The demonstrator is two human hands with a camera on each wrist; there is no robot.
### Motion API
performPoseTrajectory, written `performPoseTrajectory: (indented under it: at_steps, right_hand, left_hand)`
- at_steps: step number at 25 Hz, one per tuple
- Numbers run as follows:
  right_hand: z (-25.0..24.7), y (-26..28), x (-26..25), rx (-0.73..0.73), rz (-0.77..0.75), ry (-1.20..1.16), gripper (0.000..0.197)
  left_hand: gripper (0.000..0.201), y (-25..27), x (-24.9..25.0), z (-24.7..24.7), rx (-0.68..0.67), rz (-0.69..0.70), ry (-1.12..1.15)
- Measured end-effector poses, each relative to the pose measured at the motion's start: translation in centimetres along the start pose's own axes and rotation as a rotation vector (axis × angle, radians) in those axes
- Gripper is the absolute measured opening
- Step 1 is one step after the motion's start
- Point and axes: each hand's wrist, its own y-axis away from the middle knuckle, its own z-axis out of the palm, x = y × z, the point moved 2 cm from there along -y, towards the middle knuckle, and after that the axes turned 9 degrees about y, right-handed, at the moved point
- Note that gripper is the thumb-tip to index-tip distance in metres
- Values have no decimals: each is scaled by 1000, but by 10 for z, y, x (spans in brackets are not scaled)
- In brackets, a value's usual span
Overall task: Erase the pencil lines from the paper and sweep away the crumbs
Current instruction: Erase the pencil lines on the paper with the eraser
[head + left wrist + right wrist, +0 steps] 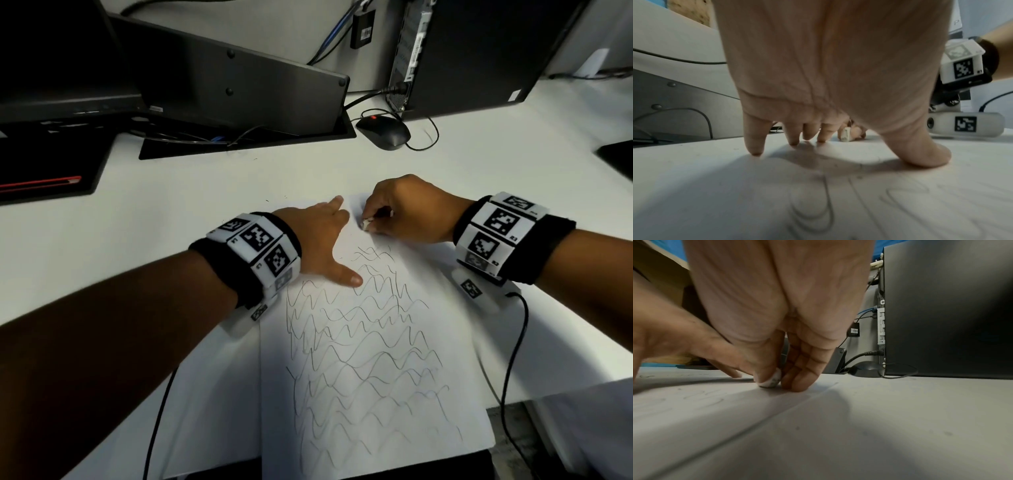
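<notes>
A white sheet of paper [442, 359] lies on the white desk, covered in wavy pencil lines [363, 346] over its middle and near part; its far strip is almost bare. My right hand [404, 209] pinches a small white eraser [366, 224] and holds its tip on the paper near the far edge. The eraser [770, 381] shows between thumb and fingers in the right wrist view, and the same eraser [845, 135] shows past my left fingers. My left hand [325, 240] lies spread with fingertips and thumb pressing the paper's far left part.
A black mouse [383, 132] with its cable lies behind the paper. A dark computer tower [479, 54] stands at the back right, a monitor base [239, 85] at the back left. A red pencil [41, 183] rests on a black pad at the left. Tiny dark crumbs [274, 198] dot the desk.
</notes>
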Motion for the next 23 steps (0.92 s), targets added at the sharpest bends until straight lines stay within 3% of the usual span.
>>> performPoseTrajectory:
  at_steps: [2, 6, 8, 11, 14, 16, 18, 23]
  right_hand:
    - [-3, 2, -7, 1, -35, 69, 10]
    - [8, 19, -38, -33, -301, 311, 12]
    - [2, 17, -34, -82, -281, 285, 15]
    - [-6, 12, -23, -30, -143, 275, 16]
    - [5, 19, -36, -95, -264, 278, 17]
    - [2, 19, -32, -106, -227, 254, 17]
    - [-6, 14, -24, -25, -147, 270, 18]
    - [6, 17, -35, -92, -276, 248, 16]
  left_hand:
    - [119, -4, 3, 3, -12, -2, -23]
    - [118, -6, 1, 7, -19, -7, 3]
    - [119, -6, 1, 6, -29, -8, 6]
    - [120, -7, 2, 7, -28, -8, -13]
    - [120, -6, 0, 7, -27, -2, 19]
    - [121, -7, 0, 7, -32, -2, 14]
    - [121, -8, 1, 8, -30, -12, -4]
    - [119, -7, -1, 7, -42, 0, 27]
